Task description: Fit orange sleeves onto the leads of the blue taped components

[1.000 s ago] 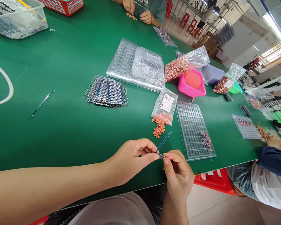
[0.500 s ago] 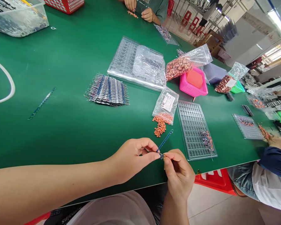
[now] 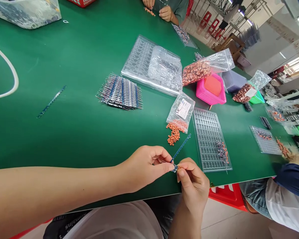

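My left hand [image 3: 153, 166] is closed, pinching a small circuit board [image 3: 174, 168] with a narrow blue strip [image 3: 181, 147] sticking up beyond the fingers. The fingertips of my right hand [image 3: 194, 184] press together at the board's right end, on what looks like a small orange ring [image 3: 178, 168], partly hidden. Just beyond my hands lies a pile of small orange rings [image 3: 173, 136], spilling from a labelled clear bag [image 3: 179, 113]. Right of it, a ribbed clear tray [image 3: 206, 139] carries a cluster of wired parts with orange ends [image 3: 222, 152].
A stack of circuit board panels [image 3: 121, 93] sits left of centre, near a large clear tray [image 3: 139, 54]. A pink basket [image 3: 210, 94] and a bag of copper-coloured rings [image 3: 196, 71] stand behind. Another blue strip [image 3: 51, 102] lies at left. Co-workers' hands [image 3: 165, 13] appear beyond.
The view has shifted slightly, so the things on the table sit a little further right. Both hands keep their pinch, and a little more orange shows at my right fingertips.
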Available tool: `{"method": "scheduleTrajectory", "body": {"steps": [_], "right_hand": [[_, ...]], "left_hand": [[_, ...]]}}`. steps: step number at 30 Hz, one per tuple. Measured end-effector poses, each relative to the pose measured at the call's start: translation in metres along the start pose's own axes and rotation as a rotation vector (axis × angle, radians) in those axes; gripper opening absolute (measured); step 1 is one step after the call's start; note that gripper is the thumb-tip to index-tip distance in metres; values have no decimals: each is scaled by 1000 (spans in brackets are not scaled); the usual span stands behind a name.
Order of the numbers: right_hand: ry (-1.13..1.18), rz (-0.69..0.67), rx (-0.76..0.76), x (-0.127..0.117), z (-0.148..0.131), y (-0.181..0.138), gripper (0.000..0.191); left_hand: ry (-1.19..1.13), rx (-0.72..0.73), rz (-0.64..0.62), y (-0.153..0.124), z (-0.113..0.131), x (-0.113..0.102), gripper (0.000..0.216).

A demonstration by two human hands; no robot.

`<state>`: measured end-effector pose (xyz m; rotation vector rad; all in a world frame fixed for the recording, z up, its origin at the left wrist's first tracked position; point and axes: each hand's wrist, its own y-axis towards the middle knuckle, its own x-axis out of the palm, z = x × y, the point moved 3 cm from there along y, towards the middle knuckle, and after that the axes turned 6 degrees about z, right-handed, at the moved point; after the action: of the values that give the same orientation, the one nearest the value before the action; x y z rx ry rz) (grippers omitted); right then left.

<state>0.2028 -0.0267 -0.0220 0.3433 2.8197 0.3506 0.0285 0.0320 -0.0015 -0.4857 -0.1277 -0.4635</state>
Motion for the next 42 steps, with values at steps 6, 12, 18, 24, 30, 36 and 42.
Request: {"method": "scheduleTrajectory", "body": {"steps": [6,12,18,24,30,36,42], "right_hand": [[-11,4,12,0,1,1,6],[-17,-4,11,0,2,1,7],[6,12,31,0,3,0,6],[73,-42,69,-1,4,1,5],[135,-121,74,-1,4,4,6],[201,-166,166,-1,4,6,7],[226,-205,194,-1,4,6,9]], "left_hand": [[-37,-30,11,1,-1,0,15],[-63,-50,12,0,-2,0,16],[-76,-49,-2,0,-2,0,17],[-62,-36,-34,1,-2,1,19],[37,-7,-55,0,-2,0,21],[116,-6,-70,-1,-2,-2,20],[147,13,-75,0,-3,-2,19]]}}
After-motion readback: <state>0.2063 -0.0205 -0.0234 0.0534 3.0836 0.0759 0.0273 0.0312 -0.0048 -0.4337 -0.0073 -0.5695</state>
